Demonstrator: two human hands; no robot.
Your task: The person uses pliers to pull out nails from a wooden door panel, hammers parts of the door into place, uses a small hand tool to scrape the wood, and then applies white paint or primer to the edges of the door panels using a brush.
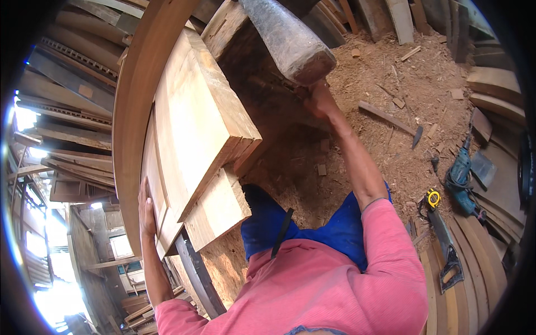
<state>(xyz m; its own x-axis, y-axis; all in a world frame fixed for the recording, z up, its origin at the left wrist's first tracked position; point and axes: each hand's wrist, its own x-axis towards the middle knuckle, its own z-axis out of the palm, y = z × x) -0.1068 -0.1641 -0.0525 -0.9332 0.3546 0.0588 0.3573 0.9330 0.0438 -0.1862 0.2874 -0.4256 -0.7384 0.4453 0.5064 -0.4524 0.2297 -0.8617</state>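
My right hand [321, 100] is closed round the handle of a hammer, its fingers partly hidden. The hammer's large, worn grey head [290, 42] looms close in the upper middle. On the left my left hand [147, 215] lies with fingers stretched along the face of a pale wooden panel [153, 167], beside a long brown board [134, 106] that looks curved. Thick pale wood blocks [195, 123] stand out from the panel towards me, stepped at their ends. A lower block [219, 209] sits under them. A dark upright leg [198, 273] shows beneath the panel.
Sawdust and wood scraps cover the ground [379, 72]. A hammer [391, 120] with a wooden handle lies there. To the right are a teal power drill [459, 173], a handsaw [445, 245], a yellow tape measure [432, 198] and stacked boards [474, 262]. Timber [72, 78] leans at left.
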